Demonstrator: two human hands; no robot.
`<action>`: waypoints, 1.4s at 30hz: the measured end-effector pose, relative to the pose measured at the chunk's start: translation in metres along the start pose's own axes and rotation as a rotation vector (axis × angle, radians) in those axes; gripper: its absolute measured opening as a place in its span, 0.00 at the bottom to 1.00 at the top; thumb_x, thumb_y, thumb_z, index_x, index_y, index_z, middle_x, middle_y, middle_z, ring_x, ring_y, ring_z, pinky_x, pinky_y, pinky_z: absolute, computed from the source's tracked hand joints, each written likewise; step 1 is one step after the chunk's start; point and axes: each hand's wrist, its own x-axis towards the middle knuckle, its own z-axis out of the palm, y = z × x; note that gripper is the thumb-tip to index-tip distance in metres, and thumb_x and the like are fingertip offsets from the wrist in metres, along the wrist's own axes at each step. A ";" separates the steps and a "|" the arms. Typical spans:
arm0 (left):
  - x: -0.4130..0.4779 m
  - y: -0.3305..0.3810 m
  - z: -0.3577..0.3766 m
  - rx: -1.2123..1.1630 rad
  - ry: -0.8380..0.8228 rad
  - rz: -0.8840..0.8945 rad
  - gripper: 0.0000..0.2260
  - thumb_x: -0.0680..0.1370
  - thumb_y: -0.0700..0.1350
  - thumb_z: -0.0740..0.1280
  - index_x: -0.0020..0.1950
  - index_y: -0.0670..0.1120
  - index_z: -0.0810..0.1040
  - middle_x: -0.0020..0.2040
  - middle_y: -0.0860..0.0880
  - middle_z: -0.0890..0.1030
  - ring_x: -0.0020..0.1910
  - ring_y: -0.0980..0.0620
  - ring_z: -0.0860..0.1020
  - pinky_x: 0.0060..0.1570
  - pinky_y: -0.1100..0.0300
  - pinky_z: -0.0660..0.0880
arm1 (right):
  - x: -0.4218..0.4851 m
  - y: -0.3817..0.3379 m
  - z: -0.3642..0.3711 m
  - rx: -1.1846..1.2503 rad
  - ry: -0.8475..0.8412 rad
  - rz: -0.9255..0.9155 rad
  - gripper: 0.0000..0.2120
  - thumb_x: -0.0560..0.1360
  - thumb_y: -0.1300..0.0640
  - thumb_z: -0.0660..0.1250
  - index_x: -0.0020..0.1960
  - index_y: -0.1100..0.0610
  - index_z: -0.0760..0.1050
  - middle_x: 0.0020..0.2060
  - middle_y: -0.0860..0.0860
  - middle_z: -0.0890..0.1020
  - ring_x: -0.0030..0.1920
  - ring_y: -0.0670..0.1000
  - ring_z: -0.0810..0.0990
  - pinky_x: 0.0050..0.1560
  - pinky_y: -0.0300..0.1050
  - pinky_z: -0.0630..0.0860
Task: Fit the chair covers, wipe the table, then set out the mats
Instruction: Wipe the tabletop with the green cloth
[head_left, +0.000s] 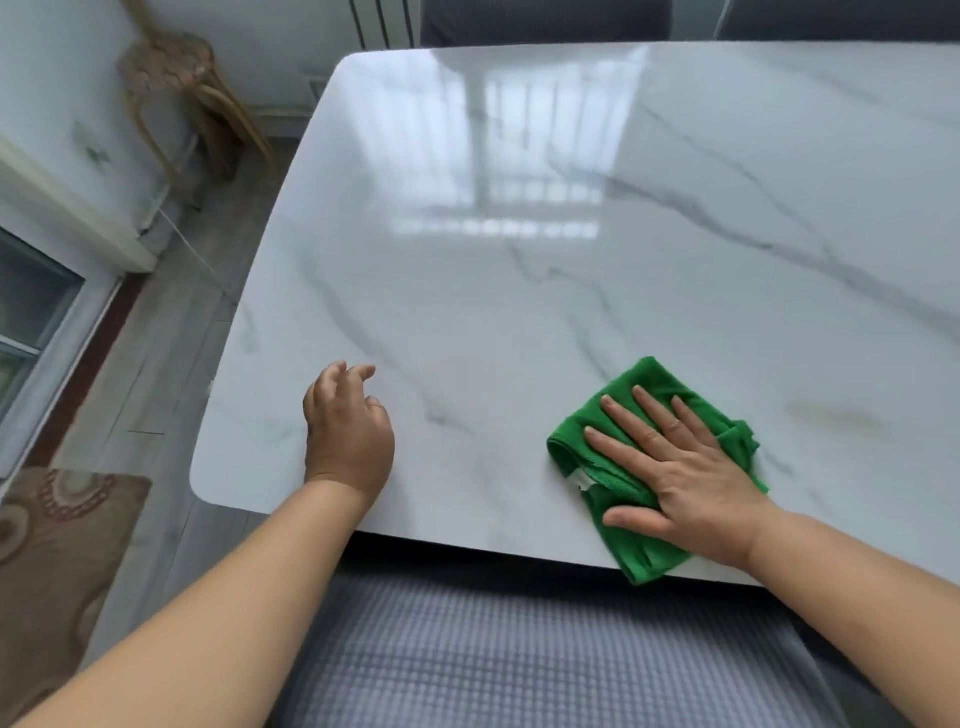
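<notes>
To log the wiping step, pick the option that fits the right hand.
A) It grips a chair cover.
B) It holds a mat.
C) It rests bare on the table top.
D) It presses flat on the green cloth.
D: the right hand lies flat, fingers straight, on the green cloth, which is spread on the marble table at its near edge.

Right hand (685, 467) flat on green cloth (649, 540) — marble table (519, 286)
</notes>
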 end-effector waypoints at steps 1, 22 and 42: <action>-0.004 0.001 0.002 0.000 0.005 -0.021 0.17 0.78 0.34 0.56 0.66 0.40 0.71 0.71 0.39 0.65 0.73 0.43 0.58 0.70 0.56 0.52 | -0.009 0.008 0.000 0.002 -0.015 0.017 0.38 0.73 0.25 0.48 0.78 0.41 0.48 0.78 0.49 0.56 0.78 0.55 0.47 0.73 0.59 0.47; 0.042 -0.064 -0.051 0.323 0.040 -0.209 0.32 0.76 0.66 0.53 0.77 0.52 0.55 0.78 0.40 0.52 0.76 0.39 0.49 0.70 0.39 0.49 | 0.151 -0.216 -0.008 0.028 -0.039 -0.478 0.36 0.75 0.33 0.56 0.78 0.41 0.47 0.79 0.49 0.42 0.76 0.58 0.33 0.72 0.60 0.30; -0.028 0.131 0.119 0.409 -0.273 0.070 0.33 0.77 0.62 0.45 0.78 0.51 0.40 0.78 0.43 0.38 0.76 0.44 0.36 0.71 0.42 0.35 | -0.007 0.163 -0.011 0.123 0.062 0.760 0.36 0.72 0.29 0.38 0.78 0.40 0.41 0.79 0.46 0.42 0.77 0.53 0.37 0.75 0.60 0.37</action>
